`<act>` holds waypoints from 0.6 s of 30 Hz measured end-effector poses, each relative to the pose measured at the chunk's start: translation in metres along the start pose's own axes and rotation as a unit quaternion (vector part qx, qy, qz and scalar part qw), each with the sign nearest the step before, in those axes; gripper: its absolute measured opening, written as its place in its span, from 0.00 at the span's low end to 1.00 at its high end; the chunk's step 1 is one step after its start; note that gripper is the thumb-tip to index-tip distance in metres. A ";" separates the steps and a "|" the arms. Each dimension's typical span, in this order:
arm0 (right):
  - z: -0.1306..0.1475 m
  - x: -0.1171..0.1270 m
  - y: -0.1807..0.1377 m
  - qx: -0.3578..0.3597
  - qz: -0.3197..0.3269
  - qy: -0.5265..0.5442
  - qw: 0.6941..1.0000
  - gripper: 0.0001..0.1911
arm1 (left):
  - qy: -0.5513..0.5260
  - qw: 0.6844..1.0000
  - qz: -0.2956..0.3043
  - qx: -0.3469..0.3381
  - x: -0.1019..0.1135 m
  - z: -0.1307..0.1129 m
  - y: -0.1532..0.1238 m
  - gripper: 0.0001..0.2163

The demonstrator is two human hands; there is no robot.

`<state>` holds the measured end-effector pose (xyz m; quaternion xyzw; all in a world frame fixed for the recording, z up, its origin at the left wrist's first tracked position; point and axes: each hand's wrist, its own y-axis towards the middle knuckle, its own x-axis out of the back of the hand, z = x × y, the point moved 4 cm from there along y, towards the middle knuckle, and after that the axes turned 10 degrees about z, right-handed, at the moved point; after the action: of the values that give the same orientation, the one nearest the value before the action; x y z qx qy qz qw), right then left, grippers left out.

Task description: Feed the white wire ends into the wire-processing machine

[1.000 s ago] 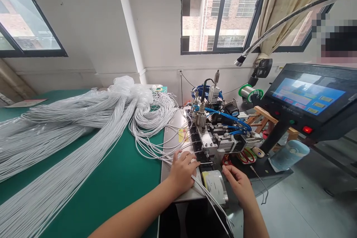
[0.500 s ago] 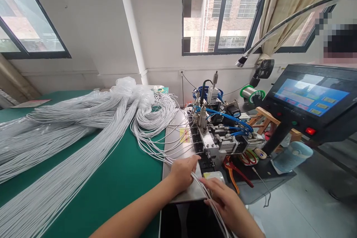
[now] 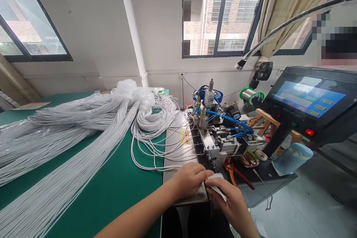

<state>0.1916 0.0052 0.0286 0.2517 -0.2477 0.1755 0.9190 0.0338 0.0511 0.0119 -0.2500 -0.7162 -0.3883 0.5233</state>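
Clearly, white cables (image 3: 219,191) lie in the right hand (image 3: 233,200).

**Left hand (image 3: 191,180) and right hand (image 3: 228,198) lying close together beside a machine (image 3: 213,141)**

The right hand is pinching pale cable ends (image 3: 219,192), while the left hand is covering part of a metal plate (image 3: 170,176), its fingertips pointing toward the right hand's. Loose cables (image 3: 156,121) are looping across that plate toward the machine. Longer cable bundles (image 3: 67,178) are spreading over a green table (image 3: 134,182), clear plastic (image 3: 125,89) wrapping their far ends. Red-handled pliers (image 3: 242,176) are lying just beyond the right hand. Farther right, a screen (image 3: 309,96) is glowing blue, and a green-rimmed spool (image 3: 250,96) is sitting beside it.
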 end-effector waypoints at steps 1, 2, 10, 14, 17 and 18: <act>-0.002 0.000 -0.001 -0.017 0.013 0.017 1.000 0.08 | 0.001 1.000 0.011 -0.022 -0.003 -0.005 0.000 0.13; -0.005 0.001 -0.003 -0.033 0.023 0.038 0.998 0.10 | 0.000 1.000 0.020 -0.023 -0.004 -0.008 0.000 0.13; -0.021 0.008 -0.005 -0.114 -0.089 0.087 0.986 0.13 | -0.035 0.998 0.013 0.041 0.003 -0.002 -0.003 0.13; -0.022 0.012 -0.005 -0.121 -0.131 0.080 0.981 0.12 | -0.051 0.998 -0.001 0.030 0.007 -0.004 -0.003 0.13; -0.028 0.012 -0.008 -0.133 -0.129 0.114 0.976 0.13 | -0.067 0.997 -0.019 0.022 0.011 -0.004 -0.003 0.13; -0.031 0.011 -0.009 -0.141 -0.133 0.125 0.973 0.14 | -0.071 0.997 -0.023 0.019 0.011 -0.004 -0.004 0.13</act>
<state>0.2161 0.0168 0.0083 0.1269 -0.1177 0.0446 0.9839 0.0290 0.0453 0.0219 -0.2507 -0.7644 -0.3676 0.4666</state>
